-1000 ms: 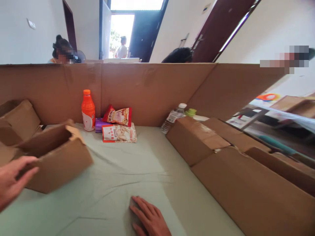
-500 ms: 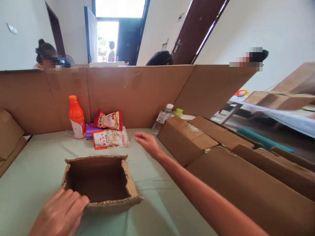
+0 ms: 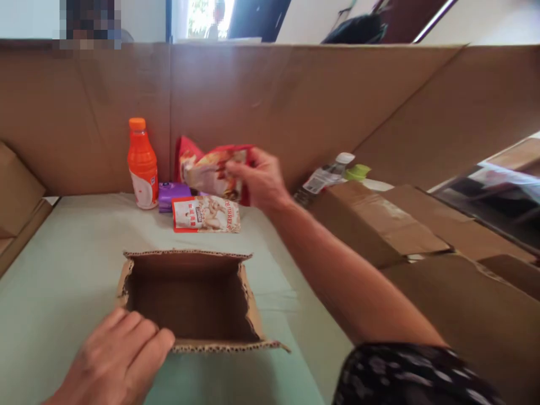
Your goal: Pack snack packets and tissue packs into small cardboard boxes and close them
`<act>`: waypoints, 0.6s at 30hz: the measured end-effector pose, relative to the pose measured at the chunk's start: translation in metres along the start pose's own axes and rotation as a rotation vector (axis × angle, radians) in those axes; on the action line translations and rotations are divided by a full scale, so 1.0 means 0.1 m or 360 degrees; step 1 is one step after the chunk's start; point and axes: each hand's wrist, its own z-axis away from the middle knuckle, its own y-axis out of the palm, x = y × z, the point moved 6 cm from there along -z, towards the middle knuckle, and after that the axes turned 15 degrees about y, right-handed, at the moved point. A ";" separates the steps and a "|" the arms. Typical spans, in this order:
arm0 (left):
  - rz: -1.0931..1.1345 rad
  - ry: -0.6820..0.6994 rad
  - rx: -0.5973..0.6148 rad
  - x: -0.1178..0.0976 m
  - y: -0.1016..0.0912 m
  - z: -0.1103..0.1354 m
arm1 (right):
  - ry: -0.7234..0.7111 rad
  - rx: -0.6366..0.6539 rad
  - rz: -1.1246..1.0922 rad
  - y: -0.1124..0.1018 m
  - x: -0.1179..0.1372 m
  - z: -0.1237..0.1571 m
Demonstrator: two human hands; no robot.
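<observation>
My left hand (image 3: 122, 354) is closed on the near left corner of an open cardboard box (image 3: 219, 348), which has rough-cut edges and nothing inside. Farther back, my right hand (image 3: 265, 180) grips the right end of a red snack bag (image 3: 211, 171), thumb on its front. The bag is lifted off the table. Below it lies a white and orange snack pouch (image 3: 206, 215). Beside that is a purple package (image 3: 172, 197), partly covered. An orange juice bottle (image 3: 142, 166) stands upright to their left.
A tall cardboard wall (image 3: 253, 101) runs along the back of the pale green cloth (image 3: 76, 247). Cardboard boxes (image 3: 375, 225) line the right side, with a clear plastic bottle (image 3: 324, 177) and a green lid (image 3: 357, 172) behind them. People are beyond the wall.
My right hand has reached back, taken hold of the red snack bag and raised it off the pouch. My left hand stays on the box. The view has tipped downward.
</observation>
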 end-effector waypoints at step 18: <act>-0.0174 0.0016 -0.0096 -0.19 0.03 0.10 | -0.0302 0.0657 0.2295 1.18 0.73 1.77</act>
